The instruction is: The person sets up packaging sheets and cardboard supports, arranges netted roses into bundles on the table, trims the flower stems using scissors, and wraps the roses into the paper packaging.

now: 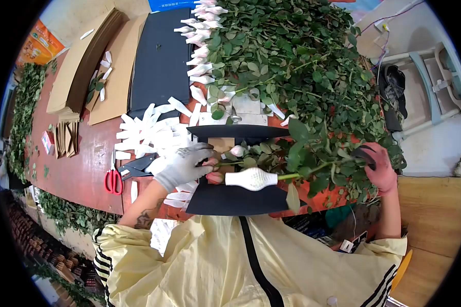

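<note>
My right hand [380, 169], in a pink and black glove, is closed on the stem end of a leafy rose. That rose's head is covered by a white foam net sleeve [252, 179] and points left, above a black sheet [238, 200] folded up at front and back. My left hand [183, 165], in a white glove, has its fingers closed around a pink rose head [210, 162] at the sheet's left end. Just below lies another pink rose head [215, 177]. A netted rose head [237, 151] rests farther back inside the fold, on brown cardboard [221, 144].
Loose white net sleeves [151, 130] lie left of the fold, beside red-handled scissors [113, 180] and a dark stapler [137, 166]. A large pile of leafy roses [292, 56] covers the back right. Black sheets [159, 56] and cardboard [84, 56] are stacked at the back left.
</note>
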